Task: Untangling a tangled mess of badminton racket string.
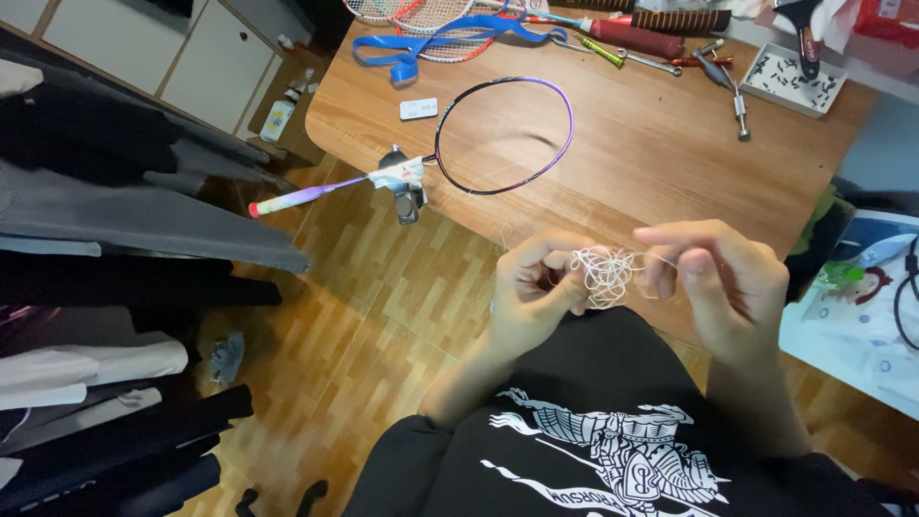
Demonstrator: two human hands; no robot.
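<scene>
Your left hand (531,292) and right hand (713,278) are raised close together over your lap, both pinched on a tangled bundle of white racket string (603,271) held between them, just near of the table edge. Left fingers close around the left side of the tangle; right thumb and forefinger nip a strand leaving its right side. Judgement: the string is light, thin, springy and fairly slick, so it will kink and re-knot easily; grip single strands at the fingertips, not the whole clump. Beyond the hands, on the wooden table (651,163), lies an unstrung purple badminton racket (503,134), its handle overhanging the left edge. Farther off: a blue ribbon (431,43), strung rackets (412,14), hand tools (661,57), and a small tray (795,81) far right.
</scene>
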